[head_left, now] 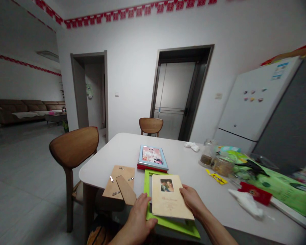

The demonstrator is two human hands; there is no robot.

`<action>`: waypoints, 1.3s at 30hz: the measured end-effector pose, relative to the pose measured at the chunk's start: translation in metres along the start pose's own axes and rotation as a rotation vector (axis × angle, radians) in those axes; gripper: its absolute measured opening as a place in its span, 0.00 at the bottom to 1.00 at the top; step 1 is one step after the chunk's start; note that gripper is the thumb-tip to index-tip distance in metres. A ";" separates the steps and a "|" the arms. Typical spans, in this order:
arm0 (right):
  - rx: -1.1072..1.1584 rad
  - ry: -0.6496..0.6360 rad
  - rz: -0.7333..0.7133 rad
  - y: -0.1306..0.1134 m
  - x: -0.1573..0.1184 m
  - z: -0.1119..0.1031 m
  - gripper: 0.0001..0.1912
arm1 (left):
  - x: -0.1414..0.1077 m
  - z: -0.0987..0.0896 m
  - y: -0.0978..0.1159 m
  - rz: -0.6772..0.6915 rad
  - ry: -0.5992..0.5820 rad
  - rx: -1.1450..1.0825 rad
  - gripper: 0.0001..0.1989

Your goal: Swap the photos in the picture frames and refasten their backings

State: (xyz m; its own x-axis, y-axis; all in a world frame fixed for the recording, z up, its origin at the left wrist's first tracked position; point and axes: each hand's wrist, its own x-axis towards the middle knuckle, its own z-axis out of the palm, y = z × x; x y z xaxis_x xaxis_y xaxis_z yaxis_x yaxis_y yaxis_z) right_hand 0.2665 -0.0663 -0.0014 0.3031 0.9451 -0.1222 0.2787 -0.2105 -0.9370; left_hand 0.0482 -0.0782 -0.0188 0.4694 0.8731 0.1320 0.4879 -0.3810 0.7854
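The right hand (192, 201) pinches the card (165, 206) over the green frame (147, 182) — the left hand (140, 215) grips the frame's left side — and a corner could crease if the off-centre card catches.

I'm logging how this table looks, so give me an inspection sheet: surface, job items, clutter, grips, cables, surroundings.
Surface: white table, partly covered
Job items: cream card over green frame; backing board lying left of them
Clutter: blue-framed picture beyond; clear containers, yellow packet, red packet, white tissue, green bag at right
Grips: left grip touching green frame; right grip holding cream card's right edge
Cables: nothing seen
Surroundings: wooden chairs, refrigerator, sofa
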 end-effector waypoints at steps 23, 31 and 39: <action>-1.027 0.245 -0.074 -0.003 -0.001 0.009 0.19 | -0.009 -0.036 -0.024 0.153 0.011 0.354 0.31; -0.678 0.116 -0.412 -0.020 -0.014 0.058 0.19 | 0.008 -0.085 -0.095 -0.025 0.224 0.676 0.28; -0.305 -0.078 -0.489 -0.059 -0.041 0.102 0.25 | 0.006 -0.070 -0.063 0.272 0.271 0.598 0.22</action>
State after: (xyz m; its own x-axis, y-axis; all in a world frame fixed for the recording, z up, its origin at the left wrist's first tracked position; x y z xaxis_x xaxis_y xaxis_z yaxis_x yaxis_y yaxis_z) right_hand 0.1452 -0.0668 0.0256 0.0083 0.9637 0.2670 0.6230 0.2039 -0.7552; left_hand -0.0317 -0.0278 -0.0249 0.4702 0.7384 0.4834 0.7359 -0.6304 0.2470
